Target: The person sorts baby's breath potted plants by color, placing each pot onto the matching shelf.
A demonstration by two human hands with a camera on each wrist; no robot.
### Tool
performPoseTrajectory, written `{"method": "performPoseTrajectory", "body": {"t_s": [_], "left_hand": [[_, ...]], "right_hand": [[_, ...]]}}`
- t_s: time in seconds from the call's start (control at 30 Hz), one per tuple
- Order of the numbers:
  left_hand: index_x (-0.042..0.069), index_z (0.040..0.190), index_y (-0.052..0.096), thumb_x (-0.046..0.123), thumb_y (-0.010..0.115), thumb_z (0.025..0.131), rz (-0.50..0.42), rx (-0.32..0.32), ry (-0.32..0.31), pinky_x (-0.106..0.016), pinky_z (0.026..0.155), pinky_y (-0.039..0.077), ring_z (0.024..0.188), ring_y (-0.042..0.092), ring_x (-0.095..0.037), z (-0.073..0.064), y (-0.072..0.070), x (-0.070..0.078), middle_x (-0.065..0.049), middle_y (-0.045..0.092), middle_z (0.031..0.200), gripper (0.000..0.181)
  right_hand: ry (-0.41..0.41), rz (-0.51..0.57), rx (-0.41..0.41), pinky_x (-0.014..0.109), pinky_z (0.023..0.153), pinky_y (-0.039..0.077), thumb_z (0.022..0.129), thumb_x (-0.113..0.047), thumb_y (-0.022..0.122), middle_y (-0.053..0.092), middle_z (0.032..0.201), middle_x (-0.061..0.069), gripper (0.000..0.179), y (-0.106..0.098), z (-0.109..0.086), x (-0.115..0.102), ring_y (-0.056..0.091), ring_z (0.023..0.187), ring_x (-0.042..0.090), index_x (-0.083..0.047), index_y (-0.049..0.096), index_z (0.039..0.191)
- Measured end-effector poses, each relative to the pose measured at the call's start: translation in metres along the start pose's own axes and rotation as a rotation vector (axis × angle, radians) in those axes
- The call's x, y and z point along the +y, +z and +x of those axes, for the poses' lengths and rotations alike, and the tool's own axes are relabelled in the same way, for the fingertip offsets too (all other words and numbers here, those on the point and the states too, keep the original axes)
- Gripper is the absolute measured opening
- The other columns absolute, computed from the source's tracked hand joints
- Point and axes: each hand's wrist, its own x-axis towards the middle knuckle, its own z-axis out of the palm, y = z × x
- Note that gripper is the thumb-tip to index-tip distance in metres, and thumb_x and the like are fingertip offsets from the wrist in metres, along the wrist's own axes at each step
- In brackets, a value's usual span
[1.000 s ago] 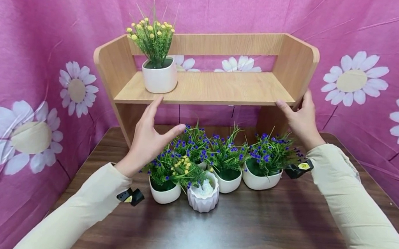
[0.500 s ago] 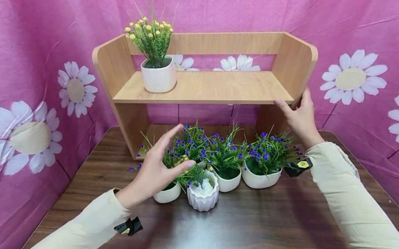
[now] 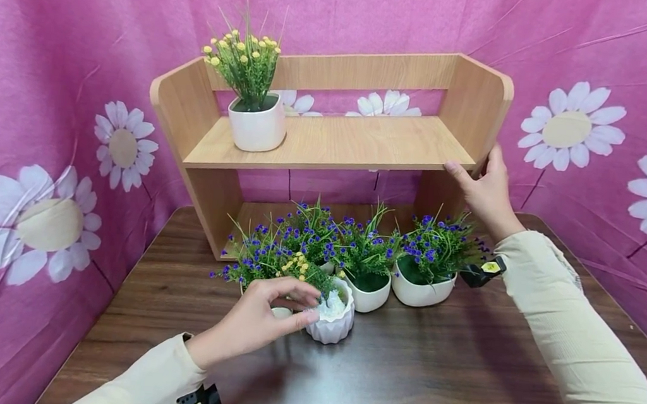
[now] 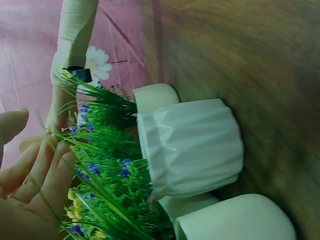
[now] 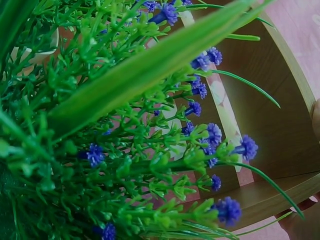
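Currently, in front of the light-brown, two-tier wooden shelf (image 3: 334,142), a white, fluted pot (image 3: 330,331) stands on the dark-brown, wood-grain bench (image 3: 435,376). Also before the shelf, the left hand (image 3: 260,319) has fingers and thumb apart at the pot (contact is unclear). At the shelf's right end, the right hand (image 3: 489,195) clamps it between thumb and fingers.

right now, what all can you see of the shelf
The shelf looks like pale wood: two side panels with rounded tops, a back rail, a board between. It stands upright on the table. A pot of yellow flowers sits on the board's left; the right hand grips the shelf's right side, thumb at the board's front edge. Plants partly hide its lower part.
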Motion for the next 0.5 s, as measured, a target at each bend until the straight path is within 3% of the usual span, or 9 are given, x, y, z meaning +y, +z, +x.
{"method": "performPoseTrajectory", "body": {"t_s": [0.13, 0.3, 0.4, 0.5], "left_hand": [[0.003, 0.108, 0.068, 0.023, 0.072, 0.086, 0.045, -0.104, -0.098, -0.026, 0.081, 0.056, 0.088, 0.066, -0.014, -0.005, 0.002, -0.006, -0.009, 0.07, 0.097, 0.03], [-0.005, 0.118, 0.062, 0.036, 0.07, 0.087, 0.203, -0.209, -0.21, -0.03, 0.085, 0.055, 0.1, 0.065, -0.026, -0.013, 0.005, -0.013, -0.014, 0.068, 0.11, 0.052], [-0.009, 0.125, 0.056, 0.04, 0.071, 0.084, 0.258, -0.185, -0.267, -0.037, 0.087, 0.054, 0.105, 0.063, -0.031, -0.018, 0.01, -0.017, -0.02, 0.063, 0.119, 0.065], [-0.012, 0.129, 0.05, 0.041, 0.074, 0.081, 0.269, -0.109, -0.302, -0.041, 0.089, 0.053, 0.109, 0.061, -0.035, -0.023, 0.016, -0.022, -0.025, 0.058, 0.125, 0.075]], "right_hand": [[0.002, -0.003, -0.001, 0.036, 0.109, 0.036, 0.089, -0.028, 0.067, 0.039, 0.144, 0.017, 0.073, 0.0, 0.0, 0.0, 0.043, 0.125, 0.019, -0.016, 0.025, 0.148], [0.003, 0.001, 0.001, 0.035, 0.109, 0.036, 0.09, -0.027, 0.067, 0.039, 0.143, 0.016, 0.072, -0.001, 0.0, -0.001, 0.043, 0.125, 0.019, -0.016, 0.025, 0.148], [0.007, 0.009, 0.001, 0.034, 0.109, 0.036, 0.09, -0.026, 0.067, 0.039, 0.144, 0.016, 0.072, 0.0, 0.0, -0.001, 0.043, 0.125, 0.018, -0.016, 0.025, 0.148], [0.006, 0.015, 0.001, 0.032, 0.109, 0.036, 0.09, -0.026, 0.067, 0.039, 0.144, 0.015, 0.073, 0.001, -0.001, -0.001, 0.043, 0.125, 0.017, -0.016, 0.025, 0.148]]}}
